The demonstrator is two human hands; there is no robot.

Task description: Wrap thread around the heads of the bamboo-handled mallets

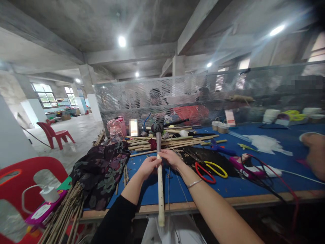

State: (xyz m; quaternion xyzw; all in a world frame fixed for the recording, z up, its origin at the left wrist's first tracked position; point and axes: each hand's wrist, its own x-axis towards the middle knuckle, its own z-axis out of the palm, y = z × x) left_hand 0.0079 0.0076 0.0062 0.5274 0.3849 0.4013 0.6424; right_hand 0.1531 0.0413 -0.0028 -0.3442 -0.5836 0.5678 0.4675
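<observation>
A long pale stick point(160, 189) with a row of small dark holes, much like a bamboo flute, points from my lap toward the table's far side. Its upper part looks wrapped in grey-brown material point(158, 141), topped by a dark rounded head point(157, 128). My left hand point(149, 166) pinches the stick from the left, where the pale part meets the grey. Just above, my right hand point(171, 157) has thumb and fingers closed on the same place. To the right lie scissors point(207, 171) with one red and one yellow handle.
Many thin sticks point(175, 141) lie across the blue table point(149, 196). Dark flowered cloth point(104, 176) covers its left end; a stick bundle point(71, 203) leans beside a red chair point(48, 169). A purple power strip point(246, 167) with cables sits right; a perforated screen point(162, 91) stands behind.
</observation>
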